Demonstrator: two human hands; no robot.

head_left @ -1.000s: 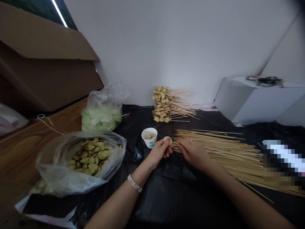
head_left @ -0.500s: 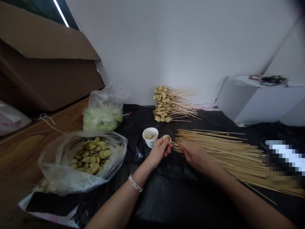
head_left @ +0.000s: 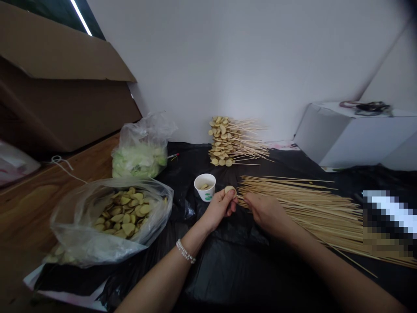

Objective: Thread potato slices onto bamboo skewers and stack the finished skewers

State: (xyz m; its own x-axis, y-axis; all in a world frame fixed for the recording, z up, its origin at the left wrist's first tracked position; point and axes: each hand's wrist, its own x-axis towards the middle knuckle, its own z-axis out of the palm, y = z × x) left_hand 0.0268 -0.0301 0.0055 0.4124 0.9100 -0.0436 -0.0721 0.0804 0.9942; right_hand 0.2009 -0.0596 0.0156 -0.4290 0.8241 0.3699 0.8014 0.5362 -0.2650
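Yellowish slice [head_left: 229, 189] pinched in left fingers [head_left: 228, 197], wooden skewer [head_left: 240, 198] gripped between closed right fingers [head_left: 250, 200]

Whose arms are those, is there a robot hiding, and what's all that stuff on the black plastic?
No robot here! Those are a person's own bare arms. The camera is worn on their head and looks forward and down, so you see about what they see.

The left hand holds a round pale slice. The right hand pinches what looks like a thin stick, pointing toward the slice.

On the black plastic lie lots of loose sticks. Near the left hand is a white cup. Farther back is a pile of sticks with slices on them. Over on the left, an open clear bag holds many more slices, and another bag behind it has pale green pieces inside.
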